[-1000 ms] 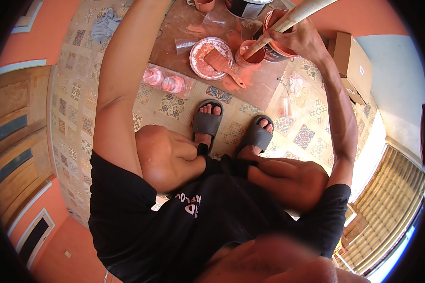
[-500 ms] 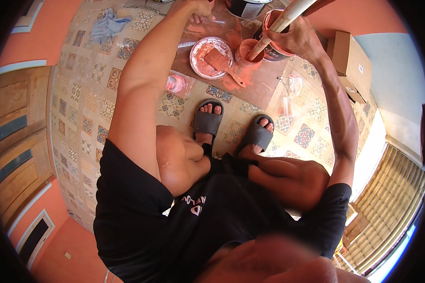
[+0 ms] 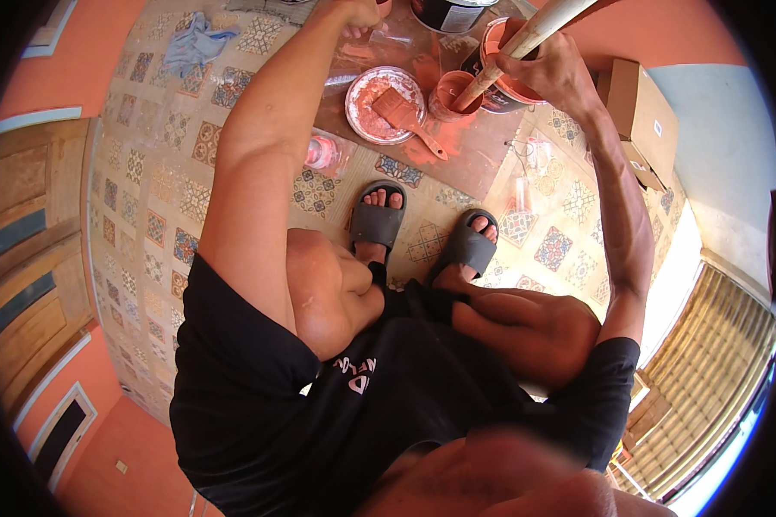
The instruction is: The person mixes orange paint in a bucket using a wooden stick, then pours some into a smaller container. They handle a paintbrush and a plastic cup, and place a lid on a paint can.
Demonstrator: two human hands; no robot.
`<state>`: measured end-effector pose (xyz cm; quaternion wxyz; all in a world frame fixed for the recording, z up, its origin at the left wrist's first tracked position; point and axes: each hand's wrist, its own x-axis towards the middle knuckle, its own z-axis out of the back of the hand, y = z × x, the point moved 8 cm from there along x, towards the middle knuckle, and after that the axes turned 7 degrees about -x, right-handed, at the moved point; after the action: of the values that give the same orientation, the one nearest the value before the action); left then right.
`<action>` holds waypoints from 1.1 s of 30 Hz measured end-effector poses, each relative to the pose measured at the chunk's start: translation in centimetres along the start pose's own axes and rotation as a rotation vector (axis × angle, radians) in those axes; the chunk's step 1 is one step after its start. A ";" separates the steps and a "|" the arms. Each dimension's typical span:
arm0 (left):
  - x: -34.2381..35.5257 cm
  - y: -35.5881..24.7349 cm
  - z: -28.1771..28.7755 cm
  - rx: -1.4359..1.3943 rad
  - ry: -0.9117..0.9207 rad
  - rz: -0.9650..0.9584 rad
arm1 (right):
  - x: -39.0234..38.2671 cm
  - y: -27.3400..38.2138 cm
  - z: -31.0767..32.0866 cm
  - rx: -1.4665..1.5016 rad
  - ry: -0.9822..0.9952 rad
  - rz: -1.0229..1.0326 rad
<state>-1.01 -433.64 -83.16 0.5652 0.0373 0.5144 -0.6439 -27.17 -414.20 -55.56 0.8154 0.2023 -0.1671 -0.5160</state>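
My right hand [image 3: 539, 73] is closed round a long wooden pole [image 3: 537, 26], whose lower end is in a small salmon-coated container [image 3: 450, 109]. Beside it stands a larger paint bucket [image 3: 497, 39], partly behind my hand. At the top edge my left hand [image 3: 354, 19] is closed on a salmon mug [image 3: 381, 8], mostly hidden. A white-rimmed round lid or plate [image 3: 362, 121] holds salmon paint, with a wide paintbrush [image 3: 418, 129] lying across it. All stand on a paint-smeared board [image 3: 474, 159].
A dark bucket [image 3: 448, 13] is at the top. A cardboard box [image 3: 642, 116] stands right by the wall. A blue-grey cloth [image 3: 197, 47] lies on tiled floor [image 3: 155, 172]. Clear plastic items [image 3: 323, 151] lie near my sandalled feet [image 3: 378, 224]. Wooden doors [image 3: 26, 258] are at left.
My left arm has swung rightward and its hand has come into view at the mug. My right hand stays on the pole, which has shifted slightly.
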 end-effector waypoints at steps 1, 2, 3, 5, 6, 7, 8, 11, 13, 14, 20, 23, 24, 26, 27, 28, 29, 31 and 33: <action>0.5 0.8 0.2 -0.092 0.055 0.000 | -0.1 0.1 0.4 0.028 -0.053 0.008; 0.9 1.3 0.1 -0.184 0.111 0.001 | -0.1 -0.1 0.4 -0.009 -0.044 -0.004; 1.1 1.5 -0.1 -0.278 0.164 0.003 | -0.1 -0.1 0.3 -0.045 -0.037 -0.012; 1.0 1.4 0.0 -0.190 0.146 -0.001 | -0.1 -0.5 -0.4 -0.081 0.057 -0.047; 0.8 0.9 0.2 -0.009 0.076 -0.008 | -0.2 -0.2 -0.2 -0.053 0.017 -0.012; 0.4 0.2 0.4 0.173 0.006 -0.015 | -0.1 0.0 0.2 -0.024 -0.023 0.022; -0.2 -0.5 0.2 0.179 -0.010 -0.017 | -0.1 0.2 0.5 0.004 -0.062 0.055; -2.1 -2.1 0.1 0.191 -0.061 -0.024 | -0.1 -0.2 0.0 -0.036 0.009 0.003; -2.9 -2.7 0.4 0.201 -0.102 -0.027 | -0.2 -0.2 -0.4 -0.110 0.054 0.016; -3.1 -2.6 0.5 0.199 -0.112 -0.016 | -0.2 -0.3 -0.1 -0.081 0.014 0.004; -2.5 -2.0 0.6 0.165 -0.169 -0.016 | -0.4 -0.8 0.0 -0.002 0.000 0.036; -2.2 -1.8 0.6 0.161 -0.152 -0.013 | -0.3 -1.1 0.3 0.073 -0.009 0.054; -2.2 -1.7 0.6 0.161 -0.132 -0.012 | -0.5 -1.2 0.7 0.105 -0.059 0.064; -2.1 -1.7 0.5 0.173 -0.113 -0.012 | -0.6 -1.1 0.5 0.036 -0.044 0.098; -2.1 -1.6 0.6 0.185 -0.115 -0.010 | -0.6 -1.3 0.4 0.022 -0.032 0.077; -2.2 -1.6 0.7 0.199 -0.117 -0.008 | -0.7 -1.4 0.3 0.009 -0.023 0.057; -2.1 -1.6 0.7 0.196 -0.108 -0.005 | -0.7 -1.2 0.5 0.018 -0.046 0.079; -2.0 -1.5 0.5 0.191 -0.084 -0.002 | -0.9 -0.7 0.9 0.035 -0.091 0.119; -1.9 -1.6 0.6 0.194 -0.090 -0.014 | -0.8 -0.7 0.4 0.035 -0.034 0.094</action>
<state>-1.26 -432.97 -80.68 0.5769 0.0592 0.4238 -0.6958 -28.26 -413.78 -55.63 0.8322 0.1994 -0.1992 -0.4776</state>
